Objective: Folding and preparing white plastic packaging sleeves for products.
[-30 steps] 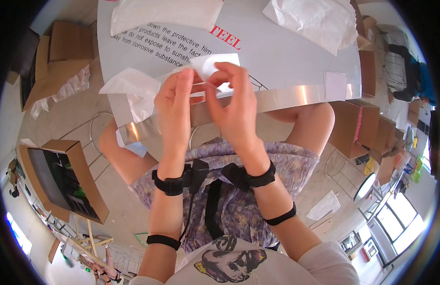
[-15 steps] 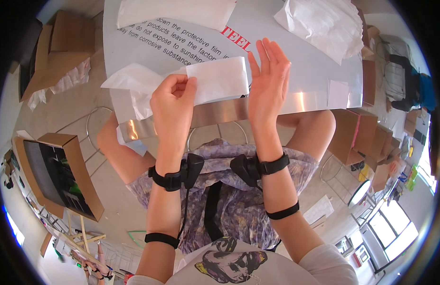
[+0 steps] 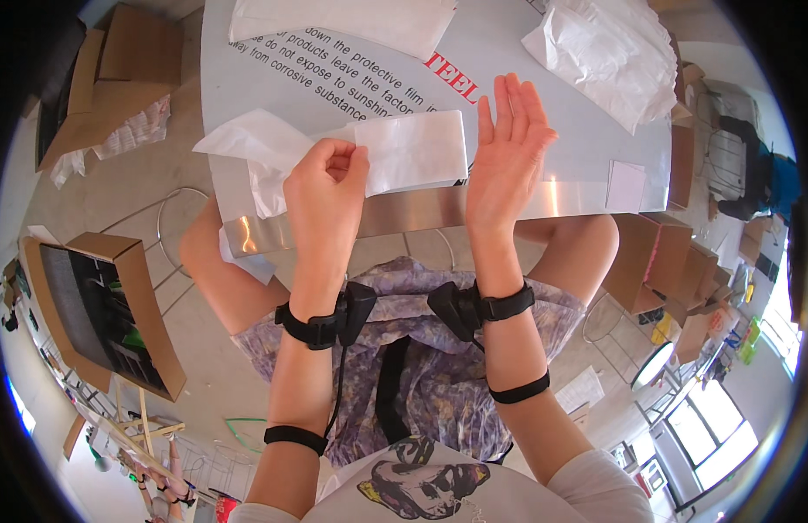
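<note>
My left hand (image 3: 328, 187) pinches a thin, white, paper-like sheet (image 3: 419, 150) between thumb and bent fingers. To the right of the grip the sheet lies folded into a flat, straight-edged strip; its loose, wrinkled end spreads out to the left. Just off the strip's right end is my right hand (image 3: 511, 161), palm turned up, fingers stretched out, holding nothing. Both hands are over the near part of a metal table (image 3: 574, 170) covered with printed grey film. Whatever is under my left fingers is hidden.
White sheets (image 3: 343, 22) lie at the table's far left, and a crinkled white stack (image 3: 604, 61) at the far right. A small pale card (image 3: 626, 186) rests near the right front edge. Cardboard boxes (image 3: 129, 52) stand on the floor at both sides.
The table and what lies on it appear shifted slightly right and down in the view. My left hand keeps its pinch on the sheet, and my right hand stays open.
</note>
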Motion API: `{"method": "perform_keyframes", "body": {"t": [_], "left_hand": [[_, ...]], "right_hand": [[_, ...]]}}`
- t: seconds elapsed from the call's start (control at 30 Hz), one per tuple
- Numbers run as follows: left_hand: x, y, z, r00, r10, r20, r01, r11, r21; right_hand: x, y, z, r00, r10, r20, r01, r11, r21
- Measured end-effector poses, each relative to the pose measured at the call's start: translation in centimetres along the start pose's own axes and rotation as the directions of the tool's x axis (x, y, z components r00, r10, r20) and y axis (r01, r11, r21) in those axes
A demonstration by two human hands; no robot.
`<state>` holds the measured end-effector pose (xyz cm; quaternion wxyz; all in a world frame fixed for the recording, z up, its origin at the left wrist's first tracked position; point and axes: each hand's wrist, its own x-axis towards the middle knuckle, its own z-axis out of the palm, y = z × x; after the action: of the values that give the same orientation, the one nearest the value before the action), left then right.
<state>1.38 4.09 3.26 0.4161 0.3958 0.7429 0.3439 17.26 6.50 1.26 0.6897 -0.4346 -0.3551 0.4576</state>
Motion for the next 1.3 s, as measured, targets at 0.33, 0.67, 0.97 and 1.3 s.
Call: {"method": "perform_keyframes", "body": {"t": [0.33, 0.67, 0.97, 1.3], "left_hand": [[0.2, -0.3, 0.5, 0.997, 0.076, -0.022, -0.075, 0.994, 0.076], [-0.7, -0.4, 0.5, 0.916, 0.402, 0.008, -0.369, 0.833, 0.412], [0.8, -1.0, -1.5, 0.753, 0.569, 0.331, -0.652, 0.576, 0.493], [1.7, -1.0, -2.6, 0.716, 0.537, 0.446, -0.697, 0.517, 0.497]], "right_hand": [[-0.9, 2.9, 0.5, 0.997, 0.07, 0.037, -0.065, 0.992, -0.106], [-0.9, 3.4, 0.3, 0.997, 0.059, 0.044, -0.053, 0.989, -0.137], [-0.9, 3.1, 0.7, 0.996, 0.087, 0.024, -0.083, 0.99, -0.117], [-0.7, 2.0, 0.8, 0.997, 0.071, 0.025, -0.068, 0.992, -0.102]]}}
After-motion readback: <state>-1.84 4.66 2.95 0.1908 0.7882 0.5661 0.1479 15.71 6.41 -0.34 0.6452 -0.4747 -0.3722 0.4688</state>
